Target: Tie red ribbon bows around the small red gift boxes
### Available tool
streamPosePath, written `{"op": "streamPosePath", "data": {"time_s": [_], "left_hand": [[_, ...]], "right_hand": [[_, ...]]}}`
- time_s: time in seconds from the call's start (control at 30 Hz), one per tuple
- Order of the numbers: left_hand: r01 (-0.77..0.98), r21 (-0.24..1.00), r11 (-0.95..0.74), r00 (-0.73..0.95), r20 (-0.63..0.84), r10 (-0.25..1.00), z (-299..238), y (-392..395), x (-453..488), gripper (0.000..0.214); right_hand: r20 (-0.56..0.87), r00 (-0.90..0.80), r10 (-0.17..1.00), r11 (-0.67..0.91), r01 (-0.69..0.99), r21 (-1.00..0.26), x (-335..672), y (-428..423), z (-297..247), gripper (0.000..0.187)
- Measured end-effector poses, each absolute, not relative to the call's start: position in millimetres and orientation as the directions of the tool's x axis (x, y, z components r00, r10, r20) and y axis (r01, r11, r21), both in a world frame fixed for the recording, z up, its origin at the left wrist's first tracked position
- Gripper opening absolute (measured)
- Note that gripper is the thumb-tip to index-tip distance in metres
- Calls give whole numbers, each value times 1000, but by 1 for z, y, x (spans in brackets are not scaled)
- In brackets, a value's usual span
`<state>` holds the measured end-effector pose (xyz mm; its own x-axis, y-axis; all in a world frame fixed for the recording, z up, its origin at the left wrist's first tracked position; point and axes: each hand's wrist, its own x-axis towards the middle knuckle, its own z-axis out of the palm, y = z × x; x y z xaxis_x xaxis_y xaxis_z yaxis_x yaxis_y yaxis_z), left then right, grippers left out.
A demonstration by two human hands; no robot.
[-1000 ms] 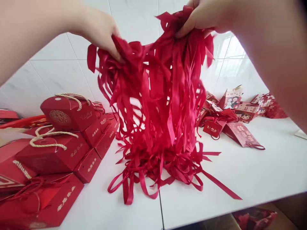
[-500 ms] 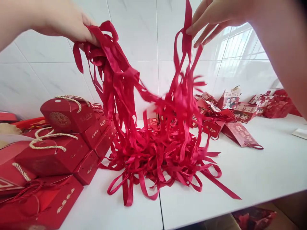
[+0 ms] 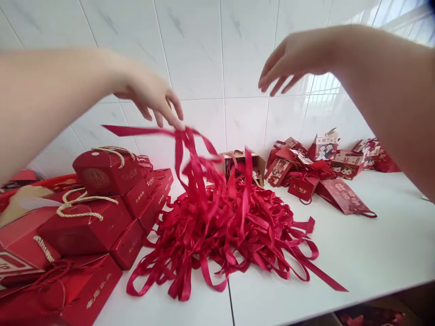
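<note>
My left hand [image 3: 152, 95] hung open, fingers spread, tips just at a few raised strands of the red ribbon pile [image 3: 234, 226] lying on the white table [image 3: 374, 244]; my right hand [image 3: 292, 59] was open and empty above it. Red gift boxes [image 3: 102, 203] crowded the pile's left edge, a cardboard box [image 3: 255, 162] and gift bags [image 3: 322, 167] behind.

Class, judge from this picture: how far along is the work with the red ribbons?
Done: the red ribbons lie heaped on the white counter. In hand: nothing; left hand open at one raised strand, right hand open above. Left: the heap is tangled, no ribbon separated.
</note>
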<state>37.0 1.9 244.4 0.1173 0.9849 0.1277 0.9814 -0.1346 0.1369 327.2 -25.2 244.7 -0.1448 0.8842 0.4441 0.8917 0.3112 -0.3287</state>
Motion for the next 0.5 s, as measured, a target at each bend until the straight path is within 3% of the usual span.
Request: {"op": "streamPosePath", "data": {"time_s": [0.17, 0.27, 0.33, 0.4, 0.43, 0.47, 0.5], "left_hand": [[975, 42, -220, 223, -88, 971, 177, -3, 28, 71], [940, 11, -341, 337, -180, 924, 103, -5, 11, 106], [919, 19, -394, 386, -254, 887, 46, -6, -2, 117], [921, 19, -388, 377, -287, 881, -7, -6, -12, 134], [924, 34, -381, 373, -296, 879, -30, -6, -15, 142], [922, 124, -368, 388, -289, 875, -51, -7, -15, 147], [895, 241, -375, 432, -255, 865, -68, -7, -14, 147]], "right_hand": [[-41, -243, 969, 213, 911, -354, 335, -23, 175, 72], [-327, -200, 923, 133, 967, -218, 339, -31, 93, 91], [-360, -90, 929, 57, 993, -104, 342, -35, 34, 111], [-368, -71, 927, 35, 994, -104, 344, -34, -20, 128], [-373, -114, 921, 44, 981, -191, 343, -33, -44, 130], [-335, -193, 922, 80, 943, -323, 341, -30, -63, 127], [-212, -294, 932, 164, 863, -478, 336, -28, -80, 118]]}}
